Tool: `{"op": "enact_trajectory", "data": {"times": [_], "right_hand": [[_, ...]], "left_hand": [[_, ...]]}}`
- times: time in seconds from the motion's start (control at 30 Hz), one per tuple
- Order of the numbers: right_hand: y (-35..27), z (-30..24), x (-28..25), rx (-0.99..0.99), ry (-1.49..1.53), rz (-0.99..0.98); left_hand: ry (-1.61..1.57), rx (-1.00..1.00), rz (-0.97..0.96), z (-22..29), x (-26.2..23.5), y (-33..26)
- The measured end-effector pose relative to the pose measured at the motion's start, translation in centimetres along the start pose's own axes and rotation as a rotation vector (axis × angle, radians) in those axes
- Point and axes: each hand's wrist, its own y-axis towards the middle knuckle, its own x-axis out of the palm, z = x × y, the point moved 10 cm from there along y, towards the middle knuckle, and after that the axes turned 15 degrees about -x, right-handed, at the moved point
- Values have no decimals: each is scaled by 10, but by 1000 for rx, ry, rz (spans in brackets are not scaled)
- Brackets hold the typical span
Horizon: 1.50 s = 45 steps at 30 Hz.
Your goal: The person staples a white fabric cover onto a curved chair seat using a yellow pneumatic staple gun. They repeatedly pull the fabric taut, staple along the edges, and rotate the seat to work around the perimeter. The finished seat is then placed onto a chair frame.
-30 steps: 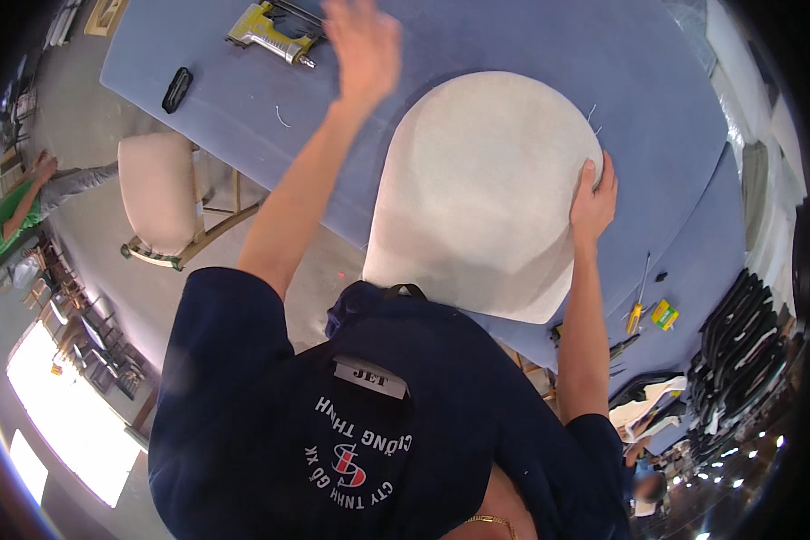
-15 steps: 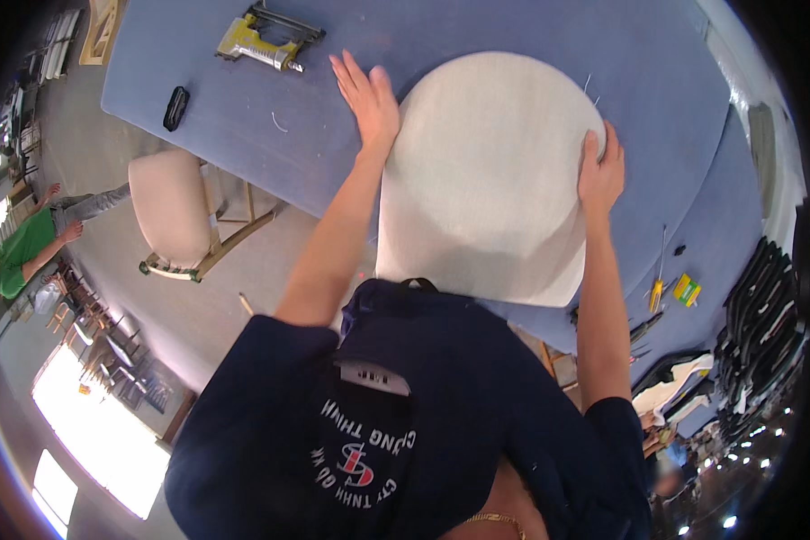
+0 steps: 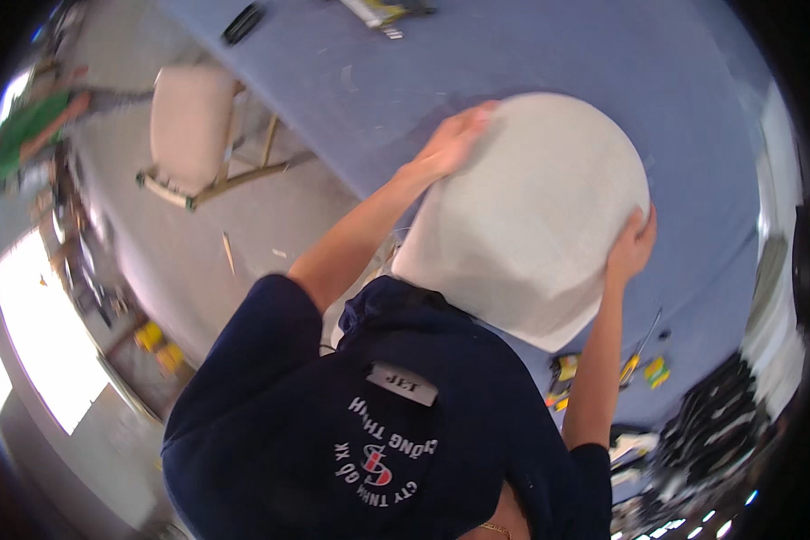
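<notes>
A pale, cloth-covered seat cushion (image 3: 531, 207), rounded at its far end and squarer at the near end, lies before me over the blue-grey worktable (image 3: 441, 54). My left hand (image 3: 456, 142), smeared by motion, is closed on its far left edge. Round the right edge curls my right hand (image 3: 632, 245), with the thumb on top and the other fingertips hidden by the rim. The cushion's near edge comes close to my dark shirt. Its underside is out of sight.
On the table are a yellow staple gun (image 3: 382, 13), a small black object (image 3: 242, 24), a screwdriver (image 3: 631, 367) and a yellow-green packet (image 3: 657, 373). An upholstered chair (image 3: 192, 126) stands on the floor at left, with a person in green (image 3: 29, 135) behind it.
My left hand, open beside the cushion before, has come onto its far left edge. The cushion has turned clockwise. The whole view has shifted and blurred.
</notes>
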Motion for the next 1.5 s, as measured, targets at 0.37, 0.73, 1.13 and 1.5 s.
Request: {"op": "enact_trajectory", "data": {"times": [0.37,0.73,1.13,1.5], "right_hand": [[5,5,3,9,71,-74],[20,53,15,272,331,-249],[-56,29,-29,177,127,-112],[-245,50,-71,470,381,-34]], "left_hand": [[-549,-377,-292,-3,14,32],[228,17,150,73,1,42],[837,316,323,87,62,3],[133,-177,248,-104,1,-151]]}}
